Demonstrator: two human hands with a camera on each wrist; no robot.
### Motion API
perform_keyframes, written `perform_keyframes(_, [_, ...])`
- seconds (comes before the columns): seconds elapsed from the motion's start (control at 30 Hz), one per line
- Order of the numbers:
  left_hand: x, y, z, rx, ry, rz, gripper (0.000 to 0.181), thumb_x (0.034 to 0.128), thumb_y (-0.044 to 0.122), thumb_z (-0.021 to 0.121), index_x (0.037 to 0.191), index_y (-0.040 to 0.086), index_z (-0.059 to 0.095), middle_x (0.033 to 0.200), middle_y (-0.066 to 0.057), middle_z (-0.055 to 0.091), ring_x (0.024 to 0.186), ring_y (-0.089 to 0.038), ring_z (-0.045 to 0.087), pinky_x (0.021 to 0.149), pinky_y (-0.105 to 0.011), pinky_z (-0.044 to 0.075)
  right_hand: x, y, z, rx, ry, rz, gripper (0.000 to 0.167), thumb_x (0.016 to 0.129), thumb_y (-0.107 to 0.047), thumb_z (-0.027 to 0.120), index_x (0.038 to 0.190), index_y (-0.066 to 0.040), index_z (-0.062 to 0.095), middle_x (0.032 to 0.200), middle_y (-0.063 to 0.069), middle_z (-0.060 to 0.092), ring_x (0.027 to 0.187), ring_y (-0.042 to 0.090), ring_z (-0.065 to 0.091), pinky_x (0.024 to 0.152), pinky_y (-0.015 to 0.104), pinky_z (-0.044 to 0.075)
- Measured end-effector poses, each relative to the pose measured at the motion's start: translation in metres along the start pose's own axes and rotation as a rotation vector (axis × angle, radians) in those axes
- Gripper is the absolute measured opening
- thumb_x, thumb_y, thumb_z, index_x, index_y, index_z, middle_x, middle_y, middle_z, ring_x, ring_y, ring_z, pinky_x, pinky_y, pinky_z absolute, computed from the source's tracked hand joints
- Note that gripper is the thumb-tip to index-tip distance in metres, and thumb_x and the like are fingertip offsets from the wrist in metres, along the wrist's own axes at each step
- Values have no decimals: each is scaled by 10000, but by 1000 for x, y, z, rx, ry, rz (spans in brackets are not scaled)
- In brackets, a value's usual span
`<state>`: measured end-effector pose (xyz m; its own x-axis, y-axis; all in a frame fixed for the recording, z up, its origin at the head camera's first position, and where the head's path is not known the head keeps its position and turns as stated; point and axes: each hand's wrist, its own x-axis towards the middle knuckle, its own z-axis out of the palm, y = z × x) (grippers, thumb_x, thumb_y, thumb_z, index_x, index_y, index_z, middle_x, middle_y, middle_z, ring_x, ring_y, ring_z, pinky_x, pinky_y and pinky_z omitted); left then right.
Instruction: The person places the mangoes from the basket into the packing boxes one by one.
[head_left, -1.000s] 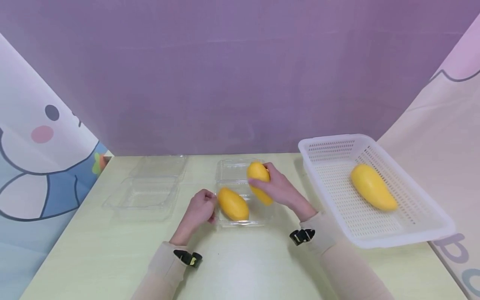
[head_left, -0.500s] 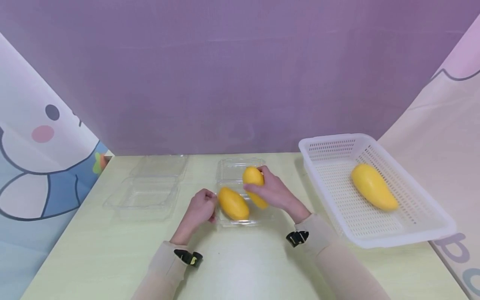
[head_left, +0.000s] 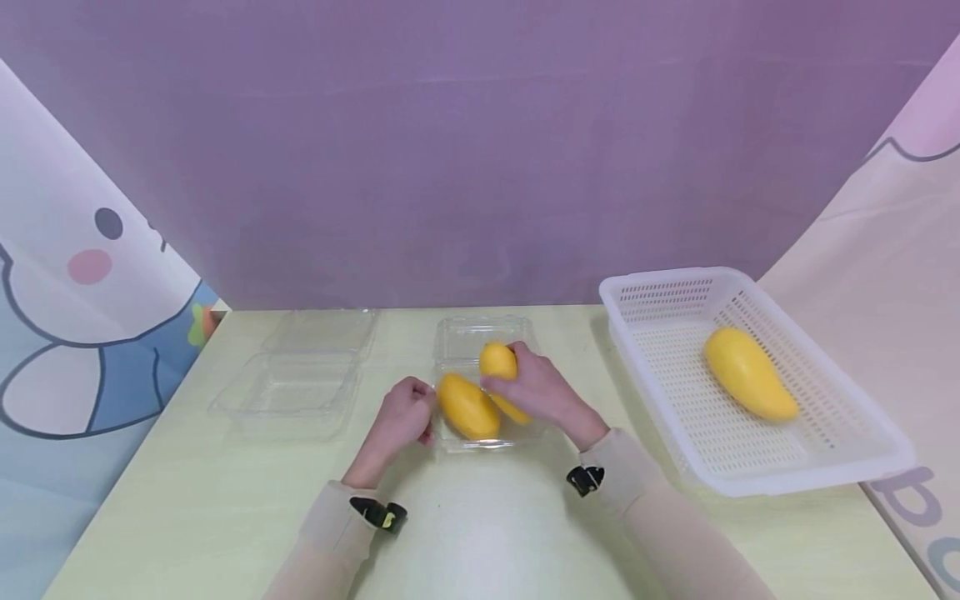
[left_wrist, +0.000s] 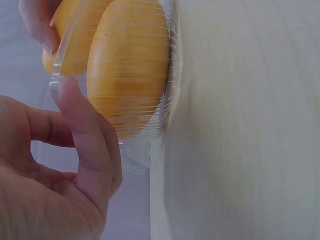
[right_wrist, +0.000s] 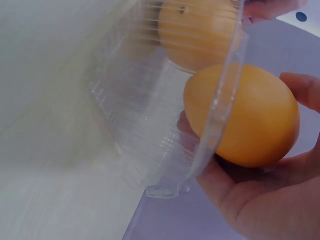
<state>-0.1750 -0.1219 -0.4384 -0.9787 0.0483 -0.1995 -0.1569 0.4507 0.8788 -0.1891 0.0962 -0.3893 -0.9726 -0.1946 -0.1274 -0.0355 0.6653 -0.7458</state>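
Note:
A clear plastic clamshell box (head_left: pixel 487 445) lies in the middle of the table with its lid tipped back. One yellow mango (head_left: pixel 468 407) rests in its left half. My left hand (head_left: pixel 402 414) pinches the box's left rim, as the left wrist view shows with the thumb and fingers (left_wrist: pixel 82 125) at the edge. With its fingers curled round it, my right hand (head_left: pixel 546 388) holds a second mango (head_left: pixel 497 361) tilted over the right half. The right wrist view shows this mango (right_wrist: pixel 250 117) partly below the rim, close beside the first one.
To the right stands a white perforated plastic basket (head_left: pixel 663 354) holding one mango (head_left: pixel 750 373). Another clear clamshell box (head_left: pixel 292 392), also unfolded, lies on the left of the table. A purple cloth (head_left: pixel 450 167) hangs behind the table's back edge.
My right hand has moved left and down with its mango, bringing it into the box's right half. The left hand has stayed at the left rim.

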Motion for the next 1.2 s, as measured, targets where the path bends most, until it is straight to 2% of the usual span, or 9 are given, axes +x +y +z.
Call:
perform_keyframes(0.33, [-1, 2, -1, -4, -2, 4, 240, 1002, 129, 479, 1157, -44, 538, 731, -144, 590, 519, -198, 563, 522, -314, 543, 3, 2, 7, -132, -27, 34, 645, 890, -407, 708, 1363, -10, 521, 993, 81, 627, 808, 216, 596, 701, 347, 506])
perform_keyframes(0.53, [-1, 3, -1, -6, -5, -7, 230, 1005, 133, 482, 1150, -38, 538, 717, -138, 584, 515, -197, 557, 521, -311, 542, 4, 2, 9, -196, -36, 17, 638, 908, -410, 700, 1349, 17, 525, 995, 77, 614, 842, 224, 582, 741, 371, 504])
perform_keyframes(0.63, [-1, 2, 0, -9, 0, -9, 223, 1001, 132, 486, 1141, -33, 540, 710, -134, 581, 510, -196, 558, 519, -313, 543, 4, 2, 9, -223, -51, 9, 547, 917, -393, 697, 1264, 6, 559, 960, 69, 594, 815, 225, 567, 715, 365, 490])
perform_keyframes(0.83, [-1, 1, 0, -14, -2, 2, 223, 1004, 122, 481, 1146, -40, 539, 712, -123, 573, 515, -198, 559, 519, -316, 545, 5, -3, 8, -275, -102, 11, 292, 914, -350, 676, 935, -70, 596, 858, 79, 561, 700, 220, 533, 610, 337, 455])
perform_keyframes(1.03, [-1, 2, 0, -7, 7, -1, 217, 1003, 128, 481, 1133, -35, 541, 705, -105, 566, 513, -195, 561, 515, -315, 545, 7, -8, 6, -290, -151, 74, 269, 899, -356, 636, 814, -109, 571, 767, 55, 522, 578, 186, 484, 532, 309, 413])
perform_keyframes(1.2, [0, 2, 0, -6, 11, 0, 217, 1004, 135, 483, 1131, -32, 541, 710, -109, 570, 508, -194, 559, 513, -311, 540, 10, -10, 8, -328, -161, 89, 286, 885, -340, 618, 716, -126, 531, 656, 8, 450, 518, 164, 437, 500, 291, 368])
